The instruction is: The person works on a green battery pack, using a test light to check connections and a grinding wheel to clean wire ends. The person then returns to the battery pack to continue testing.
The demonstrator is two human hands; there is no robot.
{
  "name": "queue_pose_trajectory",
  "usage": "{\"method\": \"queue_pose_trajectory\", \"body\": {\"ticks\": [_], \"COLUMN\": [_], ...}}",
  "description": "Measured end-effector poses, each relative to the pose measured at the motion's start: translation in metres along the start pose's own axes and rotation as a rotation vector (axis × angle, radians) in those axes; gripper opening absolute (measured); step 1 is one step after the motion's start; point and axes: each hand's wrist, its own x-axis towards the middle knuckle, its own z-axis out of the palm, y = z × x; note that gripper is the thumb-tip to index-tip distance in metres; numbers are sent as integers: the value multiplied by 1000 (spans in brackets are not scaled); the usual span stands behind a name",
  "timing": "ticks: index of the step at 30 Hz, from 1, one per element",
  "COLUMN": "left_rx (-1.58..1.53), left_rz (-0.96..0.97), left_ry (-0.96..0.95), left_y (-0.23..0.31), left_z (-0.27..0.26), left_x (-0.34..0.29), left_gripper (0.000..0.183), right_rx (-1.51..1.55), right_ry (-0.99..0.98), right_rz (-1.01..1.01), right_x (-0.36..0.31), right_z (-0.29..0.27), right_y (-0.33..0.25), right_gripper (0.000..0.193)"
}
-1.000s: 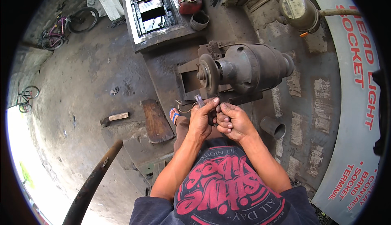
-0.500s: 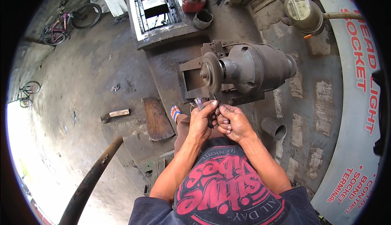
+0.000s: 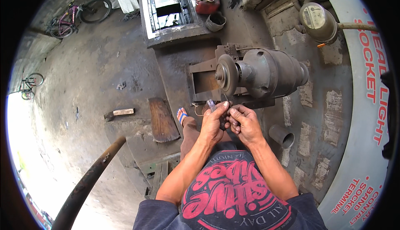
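Observation:
Close together below the grinding wheel (image 3: 226, 76), both my hands have their fingers closed. My left hand (image 3: 214, 123) grips a tool whose clear purplish handle (image 3: 211, 104), like a screwdriver's, juts out past the fingers; the rest of the tool is hidden. A thin dark piece (image 3: 226, 98) sticks up at the left thumb tip, near the wheel's lower edge. I cannot tell whether it touches the wheel. My right hand (image 3: 246, 126) is curled beside the left, thumb against bent fingers; what it pinches is hidden. The wheel sits on the shaft of a grey motor (image 3: 273, 73).
A metal frame (image 3: 204, 67) surrounds the wheel. Leftward lie a wooden board (image 3: 162, 119) and a hammer (image 3: 121, 112); a dark pole (image 3: 96, 176) rises lower left. A metal cylinder (image 3: 281, 136) is at right. A red jug (image 3: 207, 1) and small pot (image 3: 215, 21) stand beyond.
The whole view has shifted slightly, so the scene sits further right. My hands stay below the wheel with the handle in the left; the right fingers have shifted a little.

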Motion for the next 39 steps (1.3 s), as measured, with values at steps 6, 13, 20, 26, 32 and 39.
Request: {"method": "queue_pose_trajectory", "body": {"ticks": [6, 13, 20, 26, 32, 39], "left_rx": [-46, 130, 386, 404, 264, 104], "left_rz": [5, -10, -136, -333, -277, -251], "left_ry": [-76, -45, -136, -200, -126, -76], "left_y": [0, -12, -57, -142, -229, -256], "left_z": [1, 11, 54, 112, 152, 175], "left_x": [3, -10, -10, 52, 126, 167], "left_gripper": [20, 24, 30, 24, 26, 23], "right_rx": [-133, -92, -16, -90, -103, -113], "right_ry": [54, 102, 145, 365, 432, 386], "right_rz": [-112, -171, -174, -291, -396, -434], "right_x": [4, -18, -71, -86, -43, -6], "right_z": [0, -16, -78, -167, -271, -309], "right_y": [2, 8, -9, -32, -77, -107], "right_gripper": [12, 14, 19, 21, 14, 14]}}
